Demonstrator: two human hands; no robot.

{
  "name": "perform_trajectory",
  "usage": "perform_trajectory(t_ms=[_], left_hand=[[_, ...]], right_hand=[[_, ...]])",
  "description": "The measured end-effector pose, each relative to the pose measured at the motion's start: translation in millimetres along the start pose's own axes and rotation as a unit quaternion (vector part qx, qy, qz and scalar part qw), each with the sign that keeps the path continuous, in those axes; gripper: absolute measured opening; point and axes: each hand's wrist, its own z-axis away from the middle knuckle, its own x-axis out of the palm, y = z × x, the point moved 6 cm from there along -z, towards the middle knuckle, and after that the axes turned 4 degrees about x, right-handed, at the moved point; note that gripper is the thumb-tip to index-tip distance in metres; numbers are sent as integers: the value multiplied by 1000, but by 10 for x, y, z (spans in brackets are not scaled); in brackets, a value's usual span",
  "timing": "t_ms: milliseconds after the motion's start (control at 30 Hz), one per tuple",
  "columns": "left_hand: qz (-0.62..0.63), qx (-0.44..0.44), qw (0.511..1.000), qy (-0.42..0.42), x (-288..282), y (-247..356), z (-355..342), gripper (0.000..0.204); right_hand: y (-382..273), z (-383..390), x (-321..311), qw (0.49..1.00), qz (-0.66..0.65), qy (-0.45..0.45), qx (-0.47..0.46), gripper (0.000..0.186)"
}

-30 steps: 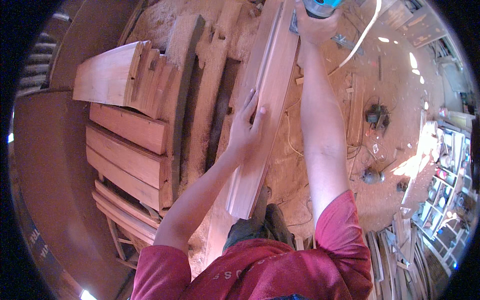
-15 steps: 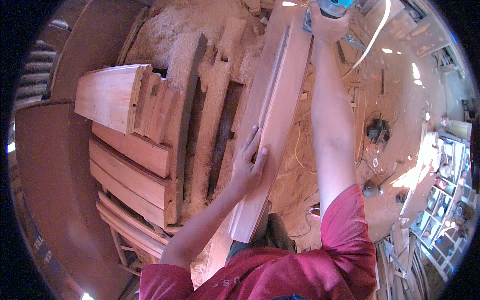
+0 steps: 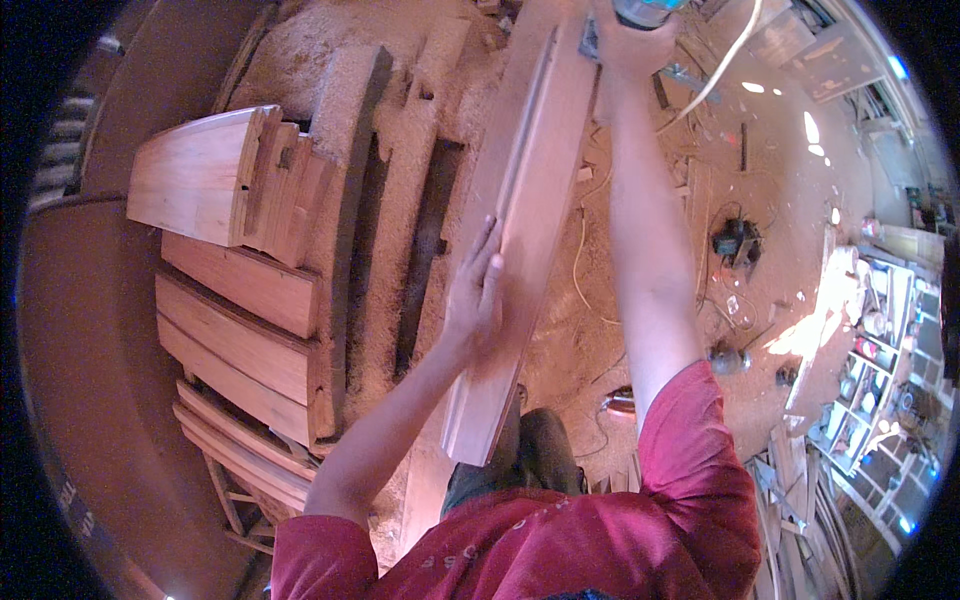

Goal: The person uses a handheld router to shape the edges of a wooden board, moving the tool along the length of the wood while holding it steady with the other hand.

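A long reddish wooden plank (image 3: 530,215) with a groove along its length stretches from near my body toward the far edge. My left hand (image 3: 476,292) rests on its left side, fingers stretched forward and thumb apart, gripping nothing. At the far end my right hand (image 3: 632,45) is wrapped round a blue power tool (image 3: 648,10). The tool's flat base (image 3: 589,42) sits at the plank's right edge, and its upper part is cut off by the picture's edge. A pale cord (image 3: 735,55) trails from near the tool.
On the left, a stack of cut boards (image 3: 195,180) and more curved boards (image 3: 235,330) lie on dusty timbers (image 3: 350,200). Sawdust (image 3: 330,40) covers the far area. A dark machine (image 3: 737,240) and cables lie on the floor at right, near a cluttered rack (image 3: 865,370).
The whole view has shifted slightly, moving the scene left and up. My left hand has slid a little farther along the plank, its thumb nearer the fingers. My right hand still grips the power tool.
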Motion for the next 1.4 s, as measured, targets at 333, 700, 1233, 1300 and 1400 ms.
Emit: perform_trajectory(t_ms=[333, 700, 1233, 1300, 1400], left_hand=[[83, 63, 994, 13, 110, -234, -32, 61], [8, -31, 999, 17, 98, -59, 47, 71], [-473, 19, 881, 10, 333, 510, 52, 64], [-419, 7, 908, 2, 202, 404, 6, 52], [-73, -67, 993, -56, -125, 218, 142, 39]], right_hand=[[-498, 1798, -1388, 998, -51, -40, -16, 69], [-329, 4527, -3026, 990, 55, -121, -52, 41], [-959, 5096, -4816, 552, -634, -62, 537, 34], [-869, 4923, -5358, 729, -414, 52, 543, 43], [-940, 4599, -6129, 895, -79, 145, 415, 60]])
